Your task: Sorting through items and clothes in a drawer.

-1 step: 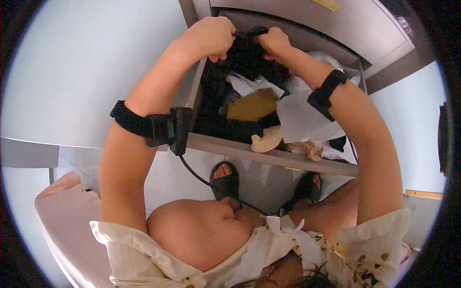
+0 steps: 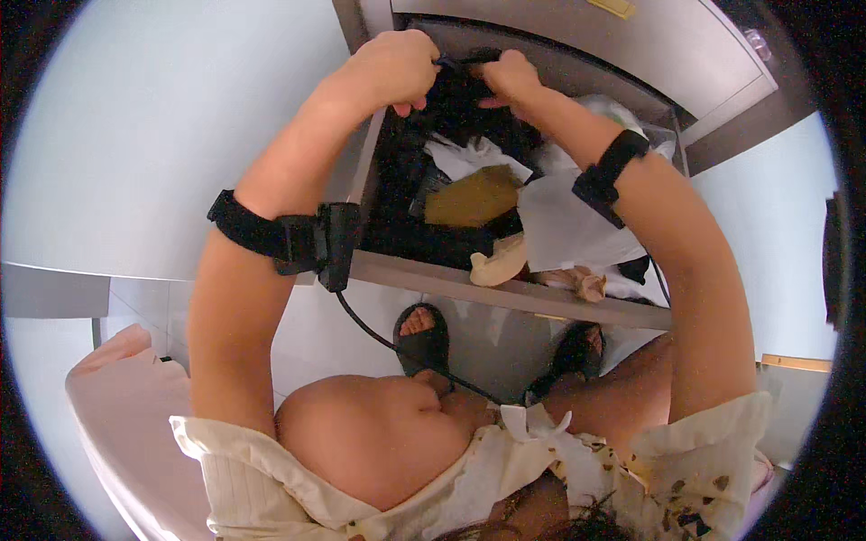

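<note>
L hand (image 2: 397, 70) is reaching to the far L end of an open drawer (image 2: 415, 274), fingers curling in & gripping one end of a dark strip (image 2: 465, 63); exact fingertip contact is hiding behind the knuckles. R hand (image 2: 514, 79) is facing it, thumb & index pinching the other end, lower fingers loosely bending. The strip is spanning the gap btwn both hands, just above black cloth (image 2: 460, 113) that's filling the drawer's back L; can't tell if strip & cloth are joining. Nearer the front, a crumpled white pc (image 2: 474, 158) is lying by an olive-brown pc (image 2: 474, 197), w/ a curved beige pc (image 2: 499, 261) leaning at the front edge. To the R, a white sheet (image 2: 559, 221) is sitting nr pinkish-beige cloth (image 2: 577, 282), & clear plastic (image 2: 618, 115) is bunching up behind, partly hiding under the R forearm. Both forearms are wearing black straps (image 2: 245, 230); the L one is carrying a black box (image 2: 338, 248) w/ cable trailing twd the lap. Feet in dark slippers (image 2: 424, 352) are resting below the drawer.
</note>
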The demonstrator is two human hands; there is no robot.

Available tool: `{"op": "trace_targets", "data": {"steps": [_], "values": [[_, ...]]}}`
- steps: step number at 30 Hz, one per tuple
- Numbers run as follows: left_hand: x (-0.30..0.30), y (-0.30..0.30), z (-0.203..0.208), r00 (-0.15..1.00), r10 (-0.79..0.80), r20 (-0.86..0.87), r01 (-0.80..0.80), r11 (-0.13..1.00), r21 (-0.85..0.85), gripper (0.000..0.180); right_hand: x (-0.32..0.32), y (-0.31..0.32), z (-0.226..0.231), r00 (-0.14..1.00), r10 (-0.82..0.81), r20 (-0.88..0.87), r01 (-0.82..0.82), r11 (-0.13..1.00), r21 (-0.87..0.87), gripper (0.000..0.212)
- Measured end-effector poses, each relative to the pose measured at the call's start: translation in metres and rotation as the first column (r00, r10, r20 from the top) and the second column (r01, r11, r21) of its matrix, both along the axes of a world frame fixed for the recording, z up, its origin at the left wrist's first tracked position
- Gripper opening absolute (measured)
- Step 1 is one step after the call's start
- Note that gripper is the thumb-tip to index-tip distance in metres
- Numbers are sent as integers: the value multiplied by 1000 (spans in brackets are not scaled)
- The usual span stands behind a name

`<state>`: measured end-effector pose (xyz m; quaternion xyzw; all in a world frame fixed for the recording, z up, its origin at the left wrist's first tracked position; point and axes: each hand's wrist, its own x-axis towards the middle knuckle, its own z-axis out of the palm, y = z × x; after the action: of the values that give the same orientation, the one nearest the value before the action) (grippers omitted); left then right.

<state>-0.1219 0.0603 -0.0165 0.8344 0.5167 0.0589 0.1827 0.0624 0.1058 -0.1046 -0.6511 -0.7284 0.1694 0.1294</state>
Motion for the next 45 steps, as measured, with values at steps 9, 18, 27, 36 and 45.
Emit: {"op": "trace_targets", "data": {"steps": [9,18,27,36,45], "values": [[-22,14,-2,987,53,152,-41,996,-80,24,19,-92,111,911,411,-20,-392,853,-343,64],[16,-46,30,973,-232,-14,217,886,409,57,132,-167,131,973,-206,101,222,726,-651,89],[51,-64,7,875,-482,-39,482,876,-13,64,164,-187,71,963,78,-257,-151,949,-276,58],[68,-76,12,863,-491,120,506,836,-213,56,204,-233,132,951,82,-297,-106,992,-63,19],[56,-52,9,896,-422,139,444,869,-220,52,323,-468,249,694,-638,-333,624,764,-164,46]]}}
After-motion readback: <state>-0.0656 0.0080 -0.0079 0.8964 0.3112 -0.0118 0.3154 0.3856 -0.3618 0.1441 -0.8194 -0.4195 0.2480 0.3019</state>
